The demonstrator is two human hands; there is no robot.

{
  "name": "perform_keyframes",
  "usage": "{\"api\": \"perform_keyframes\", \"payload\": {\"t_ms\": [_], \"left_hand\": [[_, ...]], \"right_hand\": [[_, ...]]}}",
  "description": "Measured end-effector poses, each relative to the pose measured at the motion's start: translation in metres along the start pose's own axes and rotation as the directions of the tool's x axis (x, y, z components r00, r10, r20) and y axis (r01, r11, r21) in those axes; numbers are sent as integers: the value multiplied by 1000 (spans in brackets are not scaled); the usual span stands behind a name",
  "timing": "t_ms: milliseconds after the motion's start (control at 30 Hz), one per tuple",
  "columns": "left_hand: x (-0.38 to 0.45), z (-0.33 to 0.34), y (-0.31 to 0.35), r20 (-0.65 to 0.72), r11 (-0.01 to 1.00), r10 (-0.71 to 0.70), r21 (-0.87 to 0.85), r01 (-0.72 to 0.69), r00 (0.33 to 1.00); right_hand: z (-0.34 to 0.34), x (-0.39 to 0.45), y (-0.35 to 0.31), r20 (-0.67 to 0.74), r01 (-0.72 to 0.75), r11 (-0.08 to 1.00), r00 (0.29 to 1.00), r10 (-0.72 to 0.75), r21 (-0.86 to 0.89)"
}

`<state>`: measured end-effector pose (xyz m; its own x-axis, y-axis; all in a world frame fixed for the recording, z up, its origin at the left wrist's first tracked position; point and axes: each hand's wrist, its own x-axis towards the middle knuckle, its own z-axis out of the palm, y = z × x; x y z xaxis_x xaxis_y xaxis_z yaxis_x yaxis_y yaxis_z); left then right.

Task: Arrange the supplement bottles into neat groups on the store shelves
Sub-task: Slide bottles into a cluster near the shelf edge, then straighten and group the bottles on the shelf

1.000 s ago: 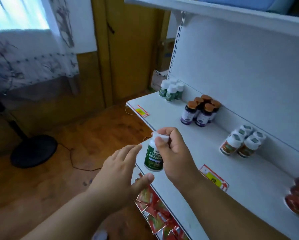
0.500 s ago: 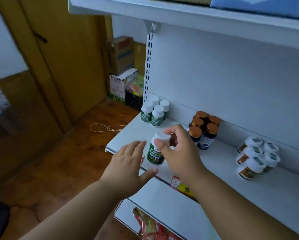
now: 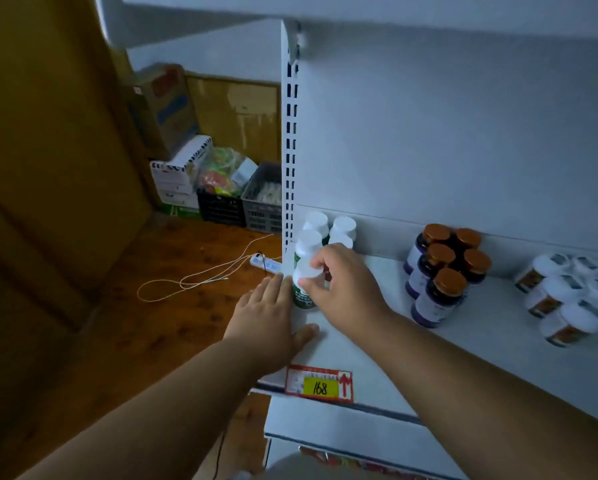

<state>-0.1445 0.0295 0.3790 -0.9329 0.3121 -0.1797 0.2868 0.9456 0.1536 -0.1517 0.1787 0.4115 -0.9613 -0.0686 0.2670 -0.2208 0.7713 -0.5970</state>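
Right hand grip holds green-label bottle on shelf; left hand flat.

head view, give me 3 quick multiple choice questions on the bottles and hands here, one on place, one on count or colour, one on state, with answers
1. Where is the green-label bottle that the right hand grips?
A. at the left end of the shelf, by the other white-capped bottles
B. on the floor
C. among the brown-capped bottles

2. How many brown-capped bottles show?
A. two
B. five
C. nine

3. How is the left hand?
A. clenched round a bottle
B. flat, fingers straight, on the shelf's left edge beside the bottle
C. out of view

Answers:
1 A: it stands just in front of the white-capped group by the slotted upright.
2 B: five brown caps are visible.
3 B: fingers lie straight, holding nothing.
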Motion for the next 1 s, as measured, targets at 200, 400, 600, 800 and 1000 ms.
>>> {"api": "perform_keyframes", "payload": {"t_ms": [200,400,600,800,1000], "left_hand": [[32,4,-40,85,975,216,29,-219,973],[42,2,-50,100,952,300,30,-304,949],[4,-4,-60,-13,941,338,26,-338,941],[-39,-26,-33,-105,846,529,-3,-532,842],[-93,-12,63,-120,749,654,-43,-662,747]], "right_hand": [[22,5,-13,-81,-175,981,982,169,-82],[30,5,-30,-137,-268,952,959,249,-148],[31,-24,-48,-206,-249,952,955,212,-178],[-1,-83,-52,-356,-356,924,889,289,-137],[-75,-190,-30,-503,-492,867,770,392,-79]]}}
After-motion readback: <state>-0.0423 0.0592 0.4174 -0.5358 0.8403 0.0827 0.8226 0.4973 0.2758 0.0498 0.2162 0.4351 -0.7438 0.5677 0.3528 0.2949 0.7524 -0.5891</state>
